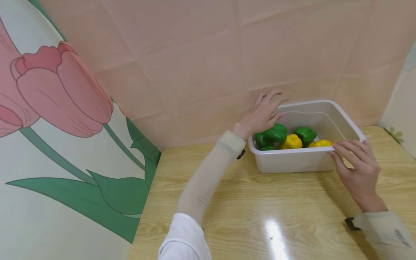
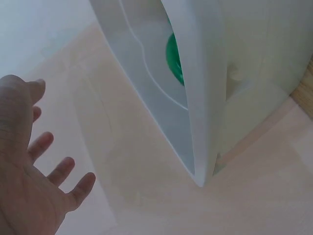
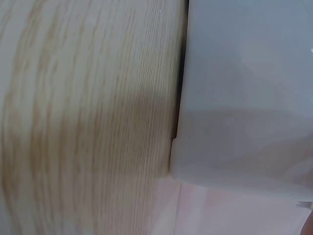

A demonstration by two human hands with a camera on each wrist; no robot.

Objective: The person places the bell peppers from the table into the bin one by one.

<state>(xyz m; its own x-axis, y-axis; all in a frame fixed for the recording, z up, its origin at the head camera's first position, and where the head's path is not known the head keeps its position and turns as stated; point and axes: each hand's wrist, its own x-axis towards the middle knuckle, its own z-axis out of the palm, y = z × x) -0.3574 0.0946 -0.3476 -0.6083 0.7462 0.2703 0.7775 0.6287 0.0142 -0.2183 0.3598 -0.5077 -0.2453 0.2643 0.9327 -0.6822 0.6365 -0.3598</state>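
A white plastic bin (image 1: pixel 292 162) stands on the wooden table against the back covering. Inside lie several bell peppers, among them a large green pepper (image 1: pixel 276 133) at the left, a yellow pepper (image 1: pixel 291 142), another green pepper (image 1: pixel 305 135) and a second yellow one (image 1: pixel 321 143) by the front wall. My left hand (image 1: pixel 261 113) hovers by the bin's left end with its fingers spread, holding nothing; the left wrist view has it apart from the rim (image 2: pixel 198 98). At the front right corner my right hand (image 1: pixel 360 162) pinches the rim, fingers over it and thumb below.
The wooden table (image 1: pixel 234 202) extends in front of the bin. A pink covering (image 1: pixel 195 72) rises right behind it. On the left is a wall painted with tulips (image 1: pixel 65 94), and a pale wall (image 1: pixel 401 104) stands at the right.
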